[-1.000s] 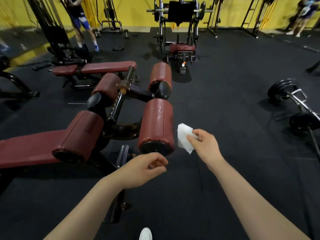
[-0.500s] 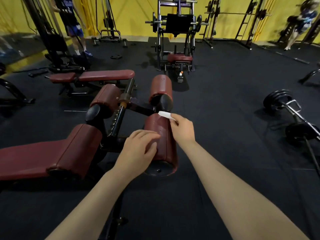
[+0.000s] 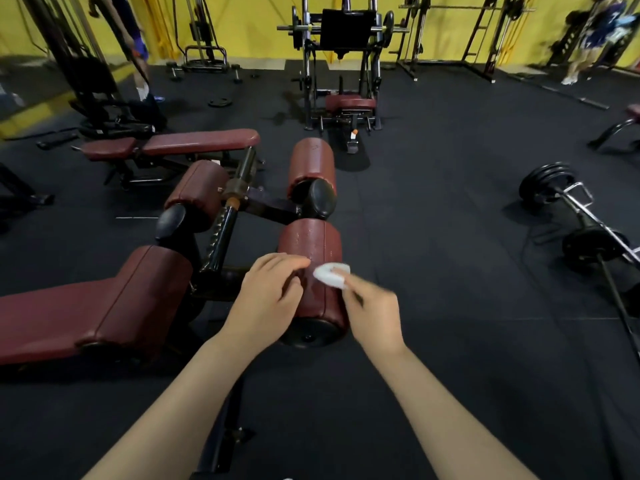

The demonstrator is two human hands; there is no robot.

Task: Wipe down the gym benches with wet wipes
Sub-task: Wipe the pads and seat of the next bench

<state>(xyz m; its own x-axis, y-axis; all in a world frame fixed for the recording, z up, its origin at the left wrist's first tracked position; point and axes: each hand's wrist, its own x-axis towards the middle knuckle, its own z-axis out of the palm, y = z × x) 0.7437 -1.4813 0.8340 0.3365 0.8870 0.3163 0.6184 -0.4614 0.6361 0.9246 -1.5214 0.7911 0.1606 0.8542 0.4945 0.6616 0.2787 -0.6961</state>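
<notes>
- Right hand [image 3: 372, 315] pinches a bunched white wipe [image 3: 330, 274] in its fingertips and presses it onto the top of the nearest roller pad [image 3: 313, 271]; the hand is blurred, which suggests a rubbing stroke under way.
- Left hand [image 3: 268, 303] lies on the left flank of the same pad, fingers loosely bent over its curve and holding nothing; likely it braces the pad so it does not turn under the wipe.
- Wipe sits between the two hands, just right of the left fingertips, touching the pad's near half.
- Pad shows a damp sheen and droplets on its far part, so that stretch looks already wetted; the near end by the black cap looks less covered.
- Left of the hands, the bench seat [image 3: 62, 320] and another pad [image 3: 152, 289] lie near; two more pads [image 3: 311, 164] stand farther off.
- Farther left, a flat bench [image 3: 180, 145] waits; a barbell [image 3: 588, 220] lies on the floor well to the right.
</notes>
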